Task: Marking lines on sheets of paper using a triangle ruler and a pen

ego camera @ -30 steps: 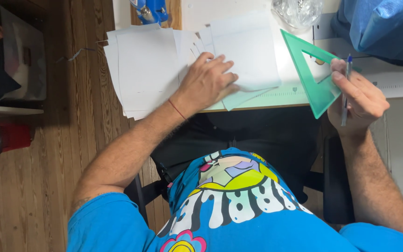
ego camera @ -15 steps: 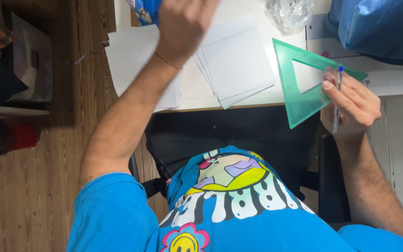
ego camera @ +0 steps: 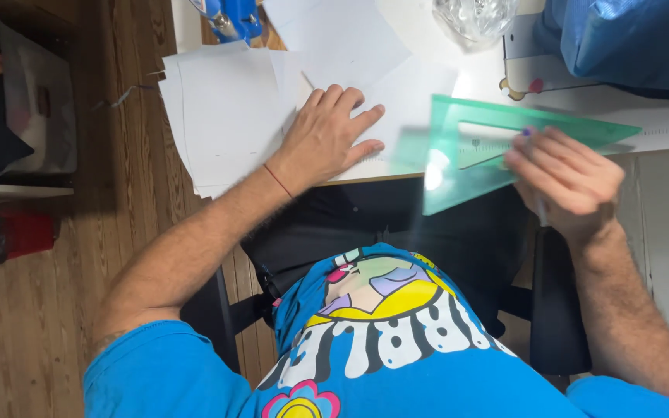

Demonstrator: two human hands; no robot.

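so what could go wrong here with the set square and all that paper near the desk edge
The green set square in the right hand juts past the desk edge and looks blurred, so it may slip or land crooked. The paper stack beside the left hand overhangs the desk and could slide onto the wooden floor.

White paper sheets [ego camera: 226, 116] cover a pale worktop [ego camera: 582, 101]. At three o'clock, a translucent green plastic triangle ruler [ego camera: 466, 155]. Bright blue T-shirt [ego camera: 396, 364] with a yellow, pink and white cartoon print. Brown wood-grain floor [ego camera: 25, 333].
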